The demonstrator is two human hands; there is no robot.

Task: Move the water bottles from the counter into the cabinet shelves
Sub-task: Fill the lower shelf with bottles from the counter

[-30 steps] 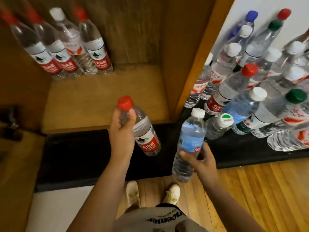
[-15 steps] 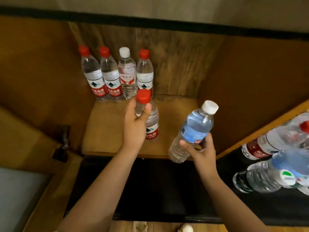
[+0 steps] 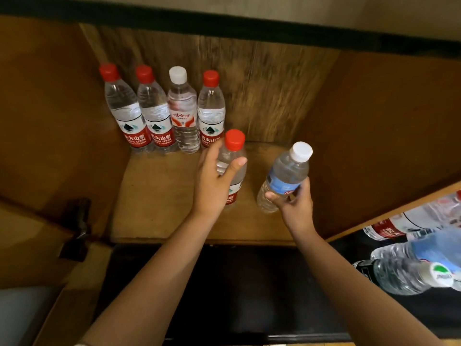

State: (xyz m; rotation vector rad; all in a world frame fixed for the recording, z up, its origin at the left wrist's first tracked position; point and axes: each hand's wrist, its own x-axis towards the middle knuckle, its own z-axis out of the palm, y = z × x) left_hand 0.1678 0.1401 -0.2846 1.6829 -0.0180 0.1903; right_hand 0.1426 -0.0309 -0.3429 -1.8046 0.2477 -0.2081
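My left hand (image 3: 214,181) grips a red-capped water bottle (image 3: 234,156) around its upper body, upright over the middle of the wooden cabinet shelf (image 3: 159,196). My right hand (image 3: 293,203) holds a white-capped bottle with a blue label (image 3: 287,174) by its lower part, tilted, just right of the first. Whether either bottle touches the shelf I cannot tell. Several bottles (image 3: 172,111) stand in a row at the back left of the shelf, most red-capped and one white-capped.
More water bottles (image 3: 409,258) crowd the black counter (image 3: 249,283) at the right edge. The cabinet's right side panel (image 3: 389,136) and back wall (image 3: 274,91) bound the shelf. A dark metal hinge (image 3: 77,228) sits at the lower left.
Both hands have carried their bottles from over the counter into the cabinet, deeper over the shelf and toward the standing row. The view has swung left onto the cabinet.
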